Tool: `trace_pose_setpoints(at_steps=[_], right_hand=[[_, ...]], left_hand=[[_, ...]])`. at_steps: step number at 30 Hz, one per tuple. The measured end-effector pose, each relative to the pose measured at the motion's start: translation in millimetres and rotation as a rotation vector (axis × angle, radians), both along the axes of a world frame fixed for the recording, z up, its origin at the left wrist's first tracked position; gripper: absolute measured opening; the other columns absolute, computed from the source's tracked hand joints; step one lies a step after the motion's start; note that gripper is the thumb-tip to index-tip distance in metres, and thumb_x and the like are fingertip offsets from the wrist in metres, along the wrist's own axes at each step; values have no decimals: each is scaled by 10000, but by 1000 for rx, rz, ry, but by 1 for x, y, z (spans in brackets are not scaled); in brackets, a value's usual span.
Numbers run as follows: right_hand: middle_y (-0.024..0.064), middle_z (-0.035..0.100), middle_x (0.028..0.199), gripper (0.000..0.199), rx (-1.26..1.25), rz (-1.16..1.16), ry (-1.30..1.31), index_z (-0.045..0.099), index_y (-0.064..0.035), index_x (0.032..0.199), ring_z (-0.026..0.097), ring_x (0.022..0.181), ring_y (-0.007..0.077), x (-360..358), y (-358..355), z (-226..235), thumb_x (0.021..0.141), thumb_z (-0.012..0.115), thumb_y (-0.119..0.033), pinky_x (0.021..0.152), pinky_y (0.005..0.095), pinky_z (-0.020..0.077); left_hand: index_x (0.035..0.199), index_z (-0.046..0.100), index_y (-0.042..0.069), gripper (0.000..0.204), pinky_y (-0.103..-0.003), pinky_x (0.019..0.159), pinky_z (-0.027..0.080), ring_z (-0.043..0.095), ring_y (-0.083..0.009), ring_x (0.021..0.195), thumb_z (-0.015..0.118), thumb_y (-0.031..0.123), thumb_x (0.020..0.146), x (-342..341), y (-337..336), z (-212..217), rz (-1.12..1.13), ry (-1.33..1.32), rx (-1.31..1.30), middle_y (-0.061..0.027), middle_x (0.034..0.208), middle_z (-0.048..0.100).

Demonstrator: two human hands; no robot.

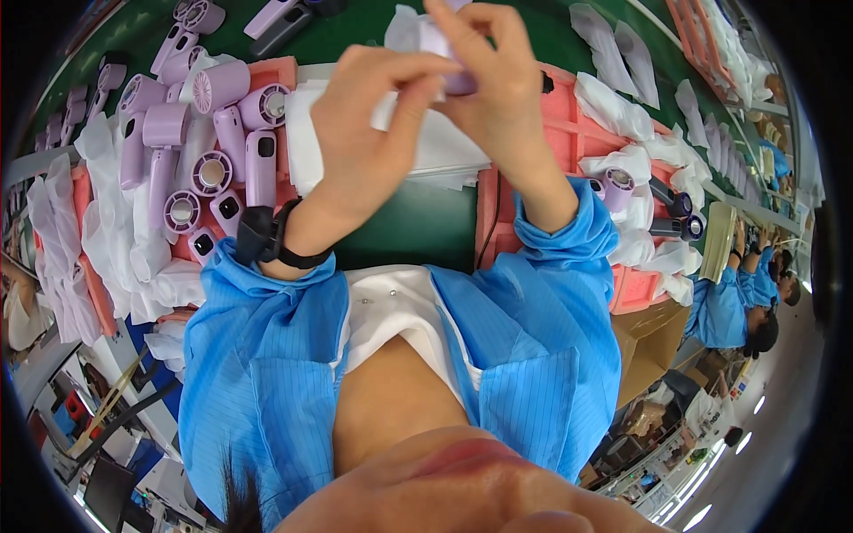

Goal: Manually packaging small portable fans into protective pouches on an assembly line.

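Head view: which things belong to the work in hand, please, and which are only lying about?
Probably in the work:
- purple item at the left hand and right hand
- loose purple fans
- white sheets

Apparently lying about:
- cardboard box
- thin dark cord

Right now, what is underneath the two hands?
White sheets show beneath the left hand and right hand, with a lilac item between them; green surface shows on the near side. What the hands cover, and anything under the sheets, cannot be seen.
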State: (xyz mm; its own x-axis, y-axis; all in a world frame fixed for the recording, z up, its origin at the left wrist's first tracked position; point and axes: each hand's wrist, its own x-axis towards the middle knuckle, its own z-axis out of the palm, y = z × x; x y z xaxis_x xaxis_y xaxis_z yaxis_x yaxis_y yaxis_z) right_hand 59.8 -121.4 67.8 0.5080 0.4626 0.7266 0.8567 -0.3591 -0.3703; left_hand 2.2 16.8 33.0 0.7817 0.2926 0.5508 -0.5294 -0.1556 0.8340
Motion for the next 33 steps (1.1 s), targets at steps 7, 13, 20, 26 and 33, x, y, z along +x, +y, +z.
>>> trace_pose_setpoints(at_steps=[7,13,20,26,33], right_hand=[[179,485,1056,603,50,-134,124,583,10,1159,547,916,308,-6,-2,6,580,746,37,759,347,478],[137,545,1004,430,446,1,594,601,16,974,557,921,234,-25,7,10,575,757,-25,720,340,483],[110,631,839,445,239,223,550,627,-36,1004,637,768,297,-7,-15,-33,585,774,-33,685,330,505],[129,648,910,456,-49,-240,52,585,-7,1084,636,715,285,11,-23,-38,669,768,-46,585,320,491],[145,643,891,345,-255,-400,50,589,-10,990,619,747,360,-10,-8,-30,678,735,-32,599,344,505]], left_hand=[[934,685,60,147,-285,706,426,572,-186,725,717,69,791,-1,-13,1,98,-196,300,-38,888,654],[1201,565,61,475,-287,729,480,583,-183,920,731,62,755,2,-4,21,42,51,459,-120,1190,556],[1223,542,34,522,-324,863,471,556,-202,1053,743,51,741,7,34,4,-491,35,1,-110,1264,507],[1197,556,33,490,-330,945,425,510,-206,1134,765,63,754,4,17,-2,-123,-75,-174,-92,1265,503],[1090,621,19,369,-306,916,413,499,-183,1112,770,75,757,1,11,1,-25,-161,-44,-77,1258,504]])
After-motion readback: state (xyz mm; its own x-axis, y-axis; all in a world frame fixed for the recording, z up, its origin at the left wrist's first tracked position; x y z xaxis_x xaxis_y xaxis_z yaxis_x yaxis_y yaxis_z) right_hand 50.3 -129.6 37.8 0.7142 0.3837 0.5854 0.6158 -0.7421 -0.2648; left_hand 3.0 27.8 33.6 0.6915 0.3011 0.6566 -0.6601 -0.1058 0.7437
